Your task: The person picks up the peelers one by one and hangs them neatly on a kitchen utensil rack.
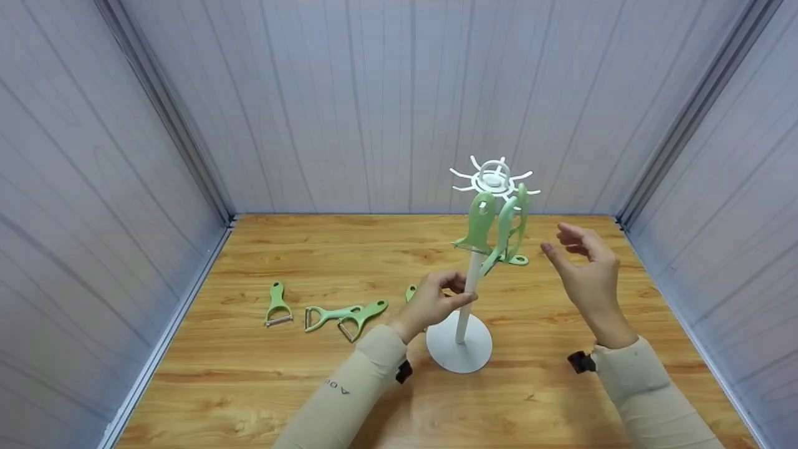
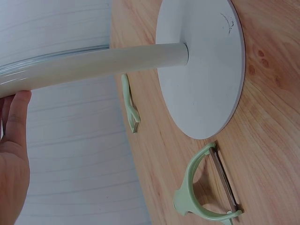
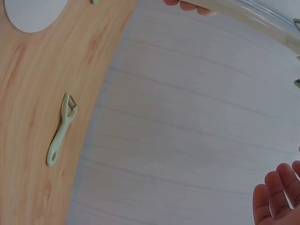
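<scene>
A white stand [image 1: 460, 349] with a round base, a pole and a ring of curved hooks on top stands before me. Around its pole [image 2: 108, 63] my left hand [image 1: 436, 300] curls its fingers. Three peelers hang from the hooks on the near right side: a green peeler [image 1: 480, 224], a pale green peeler [image 1: 504, 232] and another green peeler [image 1: 522, 215] seen edge-on. To the right of them my right hand [image 1: 589, 274] is raised, fingers loosely bent and apart from the thumb, with nothing held. The right wrist view shows its fingertips [image 3: 277, 194] away from the pole.
On the wooden table [image 1: 237, 380] left of the stand lie a green peeler [image 1: 277, 304], a pale peeler [image 1: 330, 315] and a green peeler [image 1: 363, 319] overlapping it. Another peeler [image 1: 410, 292] is mostly behind my left hand. One more peeler [image 3: 61, 131] lies beyond the stand.
</scene>
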Demonstrator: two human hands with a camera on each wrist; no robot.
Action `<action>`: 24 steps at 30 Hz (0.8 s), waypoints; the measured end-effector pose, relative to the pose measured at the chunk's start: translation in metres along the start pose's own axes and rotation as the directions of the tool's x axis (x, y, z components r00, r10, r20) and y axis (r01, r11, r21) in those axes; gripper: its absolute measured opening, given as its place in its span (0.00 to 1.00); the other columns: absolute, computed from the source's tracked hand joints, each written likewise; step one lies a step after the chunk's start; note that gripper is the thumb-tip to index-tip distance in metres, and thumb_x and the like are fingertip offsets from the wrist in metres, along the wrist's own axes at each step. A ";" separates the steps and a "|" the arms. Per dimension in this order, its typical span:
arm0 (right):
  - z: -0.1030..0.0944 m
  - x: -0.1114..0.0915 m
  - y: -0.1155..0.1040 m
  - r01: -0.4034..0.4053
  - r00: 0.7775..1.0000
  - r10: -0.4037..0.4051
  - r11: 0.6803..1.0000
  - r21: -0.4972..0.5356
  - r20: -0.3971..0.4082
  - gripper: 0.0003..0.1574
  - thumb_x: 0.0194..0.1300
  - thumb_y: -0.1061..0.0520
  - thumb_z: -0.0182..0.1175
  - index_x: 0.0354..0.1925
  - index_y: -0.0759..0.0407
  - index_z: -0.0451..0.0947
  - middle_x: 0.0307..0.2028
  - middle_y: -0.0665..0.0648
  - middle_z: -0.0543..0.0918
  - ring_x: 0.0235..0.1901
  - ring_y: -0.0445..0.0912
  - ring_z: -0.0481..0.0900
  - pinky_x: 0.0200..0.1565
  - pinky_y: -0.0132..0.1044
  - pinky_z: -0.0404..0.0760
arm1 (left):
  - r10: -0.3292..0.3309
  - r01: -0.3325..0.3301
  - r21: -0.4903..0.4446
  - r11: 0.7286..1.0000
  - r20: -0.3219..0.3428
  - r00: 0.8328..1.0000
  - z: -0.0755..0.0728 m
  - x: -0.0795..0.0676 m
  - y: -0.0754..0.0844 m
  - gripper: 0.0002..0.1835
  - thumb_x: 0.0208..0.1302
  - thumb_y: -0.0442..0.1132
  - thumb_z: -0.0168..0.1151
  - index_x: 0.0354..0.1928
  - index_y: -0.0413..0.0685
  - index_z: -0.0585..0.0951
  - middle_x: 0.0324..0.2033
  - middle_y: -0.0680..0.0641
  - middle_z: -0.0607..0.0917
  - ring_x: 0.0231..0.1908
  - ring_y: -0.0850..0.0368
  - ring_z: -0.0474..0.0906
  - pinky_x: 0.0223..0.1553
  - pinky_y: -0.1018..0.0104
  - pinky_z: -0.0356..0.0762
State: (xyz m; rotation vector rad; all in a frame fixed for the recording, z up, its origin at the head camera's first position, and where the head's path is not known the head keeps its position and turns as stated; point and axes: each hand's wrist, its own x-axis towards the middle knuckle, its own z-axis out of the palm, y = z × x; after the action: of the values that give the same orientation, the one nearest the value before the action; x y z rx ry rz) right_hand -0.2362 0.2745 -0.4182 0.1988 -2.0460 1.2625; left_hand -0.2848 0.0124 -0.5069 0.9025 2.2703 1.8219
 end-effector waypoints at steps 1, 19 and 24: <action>0.000 0.000 0.002 -0.013 1.000 0.013 1.000 -0.005 0.002 0.23 0.64 0.68 0.77 0.57 0.67 0.87 0.43 0.30 0.83 0.45 0.29 0.81 0.52 0.23 0.78 | -0.001 0.001 0.002 1.000 -0.001 1.000 0.000 0.000 0.000 0.08 0.73 0.36 0.73 0.50 0.43 0.89 0.42 0.43 0.93 0.41 0.64 0.86 0.48 0.66 0.86; 0.012 -0.004 0.046 -0.030 0.997 0.037 0.993 -0.112 0.064 0.26 0.64 0.66 0.78 0.58 0.72 0.86 0.47 0.70 0.89 0.43 0.25 0.76 0.50 0.23 0.77 | 0.033 -0.033 0.013 0.999 -0.010 0.999 0.000 0.000 -0.002 0.10 0.72 0.35 0.73 0.50 0.38 0.88 0.41 0.41 0.93 0.40 0.65 0.87 0.48 0.61 0.88; 0.015 -0.006 0.053 -0.049 0.996 0.058 0.990 -0.130 0.072 0.25 0.65 0.65 0.78 0.58 0.71 0.86 0.46 0.69 0.89 0.42 0.25 0.75 0.50 0.23 0.77 | 0.032 -0.032 0.008 0.999 -0.008 0.999 0.001 0.001 -0.001 0.10 0.72 0.35 0.73 0.50 0.37 0.88 0.41 0.42 0.93 0.41 0.66 0.87 0.48 0.65 0.87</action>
State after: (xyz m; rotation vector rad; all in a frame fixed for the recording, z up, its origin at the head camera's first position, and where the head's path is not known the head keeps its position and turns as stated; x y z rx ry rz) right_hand -0.2641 0.2879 -0.4645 0.1344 -2.2026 1.1662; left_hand -0.2857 0.0131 -0.5080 0.9403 2.2820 1.8341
